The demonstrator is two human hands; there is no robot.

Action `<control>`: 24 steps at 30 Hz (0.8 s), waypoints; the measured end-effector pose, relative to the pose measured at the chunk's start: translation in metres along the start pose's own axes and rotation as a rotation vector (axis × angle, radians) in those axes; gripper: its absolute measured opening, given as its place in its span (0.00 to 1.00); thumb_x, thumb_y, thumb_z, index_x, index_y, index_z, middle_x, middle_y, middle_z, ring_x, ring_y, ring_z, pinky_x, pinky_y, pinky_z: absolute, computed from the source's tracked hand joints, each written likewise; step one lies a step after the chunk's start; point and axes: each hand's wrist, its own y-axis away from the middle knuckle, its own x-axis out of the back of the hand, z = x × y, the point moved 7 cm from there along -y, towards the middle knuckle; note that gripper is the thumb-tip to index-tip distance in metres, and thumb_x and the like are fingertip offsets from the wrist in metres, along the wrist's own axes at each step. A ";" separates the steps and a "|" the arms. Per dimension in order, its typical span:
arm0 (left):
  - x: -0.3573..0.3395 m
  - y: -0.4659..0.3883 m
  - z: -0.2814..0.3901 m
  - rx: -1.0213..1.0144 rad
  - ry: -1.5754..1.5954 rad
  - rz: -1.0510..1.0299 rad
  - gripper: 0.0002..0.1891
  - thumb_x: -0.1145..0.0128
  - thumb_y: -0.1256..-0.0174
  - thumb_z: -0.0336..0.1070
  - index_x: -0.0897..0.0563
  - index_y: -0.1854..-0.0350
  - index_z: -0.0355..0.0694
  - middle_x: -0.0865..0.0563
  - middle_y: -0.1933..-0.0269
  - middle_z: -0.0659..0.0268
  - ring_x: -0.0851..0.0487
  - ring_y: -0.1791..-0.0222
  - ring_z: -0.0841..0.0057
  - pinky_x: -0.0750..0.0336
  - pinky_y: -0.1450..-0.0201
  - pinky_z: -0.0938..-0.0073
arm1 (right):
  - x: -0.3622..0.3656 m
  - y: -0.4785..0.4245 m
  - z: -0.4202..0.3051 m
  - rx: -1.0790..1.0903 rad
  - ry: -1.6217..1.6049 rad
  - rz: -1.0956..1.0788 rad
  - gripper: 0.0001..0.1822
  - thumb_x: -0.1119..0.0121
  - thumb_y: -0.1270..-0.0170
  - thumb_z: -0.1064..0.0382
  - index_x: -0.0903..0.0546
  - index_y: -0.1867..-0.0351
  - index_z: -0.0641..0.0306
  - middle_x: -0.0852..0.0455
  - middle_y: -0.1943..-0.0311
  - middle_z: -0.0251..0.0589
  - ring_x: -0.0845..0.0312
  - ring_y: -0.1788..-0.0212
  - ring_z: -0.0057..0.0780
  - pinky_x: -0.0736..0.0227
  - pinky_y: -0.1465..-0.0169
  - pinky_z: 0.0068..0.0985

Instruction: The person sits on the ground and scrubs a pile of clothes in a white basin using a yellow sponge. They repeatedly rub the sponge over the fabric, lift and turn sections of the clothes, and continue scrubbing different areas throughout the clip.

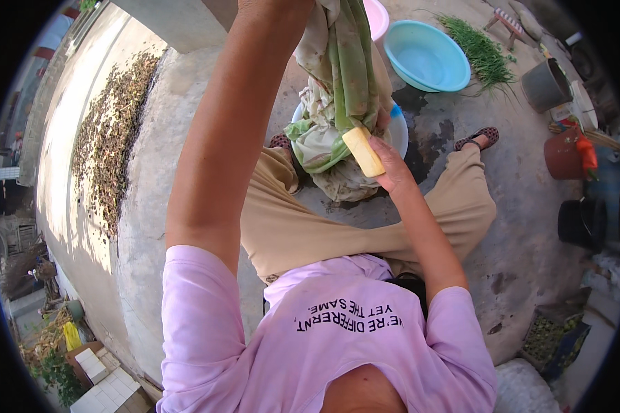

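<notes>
A yellow bar of soap (363,152) is gripped in my right hand (392,165), its upper end close against the hanging cloth. The long wet cloth (349,77), green and whitish with brown stains, stretches from the top edge of the view down into a light basin (400,137) between my feet. More of the crumpled fabric (341,180) spills over the basin's near rim. My left forearm (227,113) reaches up beside the cloth; the left hand itself lies beyond the top edge, so its grip is hidden.
Beyond the basin stand a light-blue tub (426,57) and part of a pink tub (376,19). Green stalks (478,51) lie beside a small stool (507,23). Several buckets, including a dark one (546,85), line the right. Dried plant matter (113,139) covers ground at left.
</notes>
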 end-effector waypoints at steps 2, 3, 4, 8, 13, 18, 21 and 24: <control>0.004 0.004 0.004 0.019 0.017 -0.078 0.14 0.52 0.34 0.46 0.26 0.55 0.42 0.21 0.63 0.66 0.22 0.66 0.75 0.25 0.66 0.73 | 0.002 0.016 -0.025 -0.003 -0.063 -0.093 0.23 0.42 0.41 0.49 0.27 0.50 0.62 0.21 0.59 0.40 0.23 0.61 0.31 0.27 0.64 0.30; 0.009 -0.001 0.001 0.063 0.022 -0.059 0.14 0.52 0.34 0.48 0.26 0.55 0.44 0.21 0.62 0.67 0.22 0.66 0.75 0.26 0.65 0.71 | 0.000 0.025 -0.044 0.038 -0.057 -0.125 0.24 0.46 0.40 0.46 0.28 0.50 0.60 0.21 0.61 0.39 0.23 0.65 0.32 0.27 0.70 0.32; 0.013 -0.010 -0.003 0.107 0.018 -0.043 0.14 0.53 0.34 0.49 0.26 0.56 0.45 0.21 0.62 0.68 0.22 0.65 0.75 0.26 0.65 0.70 | 0.000 0.030 -0.064 0.101 -0.101 -0.125 0.24 0.46 0.39 0.45 0.28 0.50 0.60 0.21 0.61 0.39 0.23 0.65 0.34 0.28 0.70 0.31; 0.028 -0.046 -0.008 0.215 -0.044 0.098 0.15 0.53 0.36 0.55 0.25 0.58 0.51 0.20 0.62 0.71 0.22 0.63 0.75 0.27 0.63 0.63 | -0.027 0.048 -0.155 0.354 -0.194 -0.197 0.25 0.47 0.40 0.43 0.29 0.50 0.60 0.23 0.61 0.41 0.25 0.64 0.37 0.30 0.68 0.32; 0.010 -0.112 0.028 -0.016 0.073 -0.017 0.15 0.53 0.36 0.53 0.24 0.60 0.48 0.20 0.62 0.69 0.22 0.64 0.74 0.25 0.62 0.61 | -0.111 0.080 -0.258 0.519 -0.326 -0.522 0.24 0.46 0.41 0.44 0.28 0.51 0.59 0.26 0.61 0.42 0.32 0.60 0.41 0.37 0.64 0.34; -0.018 -0.083 0.042 0.098 0.276 -0.099 0.19 0.56 0.34 0.54 0.25 0.58 0.43 0.19 0.60 0.63 0.20 0.59 0.64 0.25 0.52 0.60 | -0.184 0.142 -0.307 0.738 -0.154 -0.824 0.24 0.49 0.39 0.48 0.29 0.47 0.62 0.23 0.57 0.42 0.28 0.56 0.38 0.32 0.59 0.36; 0.025 -0.074 -0.015 0.150 0.310 0.077 0.17 0.57 0.32 0.48 0.25 0.56 0.39 0.19 0.60 0.61 0.20 0.60 0.65 0.26 0.51 0.62 | -0.193 0.141 -0.305 0.725 -0.227 -0.803 0.26 0.49 0.41 0.46 0.28 0.47 0.60 0.23 0.58 0.43 0.28 0.56 0.41 0.33 0.61 0.39; 0.083 -0.039 -0.051 0.218 0.060 0.208 0.18 0.60 0.31 0.51 0.25 0.54 0.44 0.20 0.55 0.67 0.21 0.57 0.68 0.25 0.53 0.61 | -0.189 0.121 -0.295 0.654 -0.236 -0.811 0.24 0.48 0.40 0.48 0.27 0.48 0.59 0.22 0.59 0.43 0.28 0.56 0.41 0.32 0.61 0.39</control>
